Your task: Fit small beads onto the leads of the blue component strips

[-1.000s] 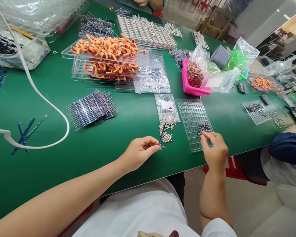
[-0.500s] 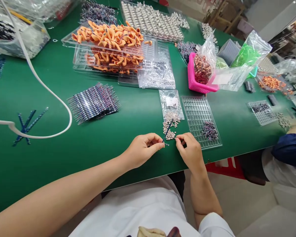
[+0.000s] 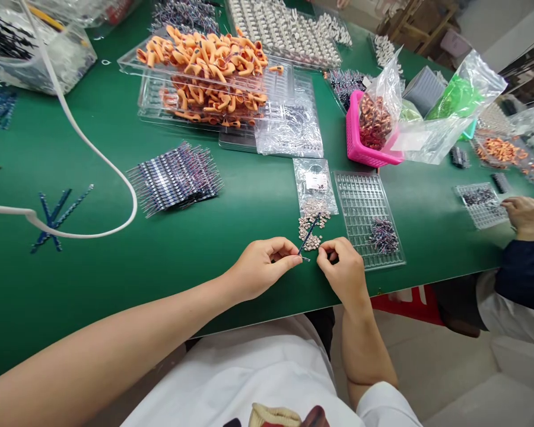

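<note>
My left hand [image 3: 263, 270] is closed in a pinch on a thin dark blue strip [image 3: 310, 232], which points up and away over a pile of small pinkish disc-like pieces [image 3: 312, 242]. A short thin silvery end juts out by the same fingertips. Just right of the pile, my right hand [image 3: 345, 270] has thumb and forefinger pressed together; whatever is between them is too small to make out. Behind the pile lies a clear labelled bag [image 3: 303, 188]. A clear ribbed tray [image 3: 355, 204] beside my right hand holds a heap of dark wire-ended parts [image 3: 383, 236].
Left on the green table [image 3: 160, 267] lie a stack of wired strips [image 3: 175, 178], crossed blue strips [image 3: 53, 222] and a white cable [image 3: 93, 155]. Trays of orange pieces [image 3: 213, 65] and a pink basket [image 3: 360, 148] stand behind. A co-worker's hand [image 3: 529, 216] is far right.
The view has shifted slightly, moving the table things rightward. My hands keep nearly the same pose, both pinched. The co-worker's hand has come into sight beside a tray at the right.
</note>
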{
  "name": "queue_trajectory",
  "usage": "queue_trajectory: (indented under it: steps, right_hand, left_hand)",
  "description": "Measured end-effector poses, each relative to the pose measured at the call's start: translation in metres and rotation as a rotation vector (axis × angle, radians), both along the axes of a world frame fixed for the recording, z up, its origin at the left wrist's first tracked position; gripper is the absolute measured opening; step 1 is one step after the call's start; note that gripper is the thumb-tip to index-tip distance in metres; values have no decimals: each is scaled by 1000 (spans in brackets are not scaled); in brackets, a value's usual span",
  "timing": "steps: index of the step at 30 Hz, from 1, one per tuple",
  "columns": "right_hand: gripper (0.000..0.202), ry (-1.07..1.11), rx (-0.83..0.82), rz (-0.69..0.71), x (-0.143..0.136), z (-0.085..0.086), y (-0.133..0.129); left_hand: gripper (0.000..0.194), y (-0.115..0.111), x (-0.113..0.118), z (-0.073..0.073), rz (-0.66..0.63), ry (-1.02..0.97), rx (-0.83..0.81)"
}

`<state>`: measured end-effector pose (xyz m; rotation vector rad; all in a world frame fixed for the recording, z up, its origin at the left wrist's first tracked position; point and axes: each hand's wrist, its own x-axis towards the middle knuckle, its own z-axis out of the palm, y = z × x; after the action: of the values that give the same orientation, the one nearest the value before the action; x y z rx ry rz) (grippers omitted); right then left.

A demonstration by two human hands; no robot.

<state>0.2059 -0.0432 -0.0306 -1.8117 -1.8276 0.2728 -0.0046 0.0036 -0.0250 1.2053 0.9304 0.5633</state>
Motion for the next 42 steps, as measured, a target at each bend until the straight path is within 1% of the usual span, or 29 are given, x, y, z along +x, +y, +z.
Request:
queue_trajectory:
  steps: [2, 6, 9, 13, 18, 23, 27, 35, 42]
  right_hand:
    - [11, 45, 91, 15, -5, 0, -5]
    - [17, 135, 314, 42, -19, 1, -19]
    - [22, 186, 402, 39, -29, -2, -26]
    - [20, 216, 418, -1, -34, -6, -28]
    - [22, 259, 431, 0, -33, -8, -27]
    - [16, 271, 375, -30, -33, -9, -28]
    - [14, 245, 365, -41, -33, -9, -28]
    - [24, 192, 395, 19, -33, -8, -27]
    - [20, 110, 417, -6, -35, -8, -25]
  left_hand:
    - [20, -2, 0, 0, -1, -37, -12]
    - [17, -8, 0, 5, -37, -221, -81]
    - [15, -12, -2, 9, -68, -306, -92]
    - [17, -13, -3, 11, -65, -331, -84]
    - [22, -12, -3, 11, -60, -339, -94]
    - [28, -10, -3, 14, -51, -350, -179]
    - [31, -9, -2, 14, -43, -363, -216]
    - [28, -8, 0, 13, -17, -380, -265]
    - [29, -8, -1, 12, -15, -391, -288]
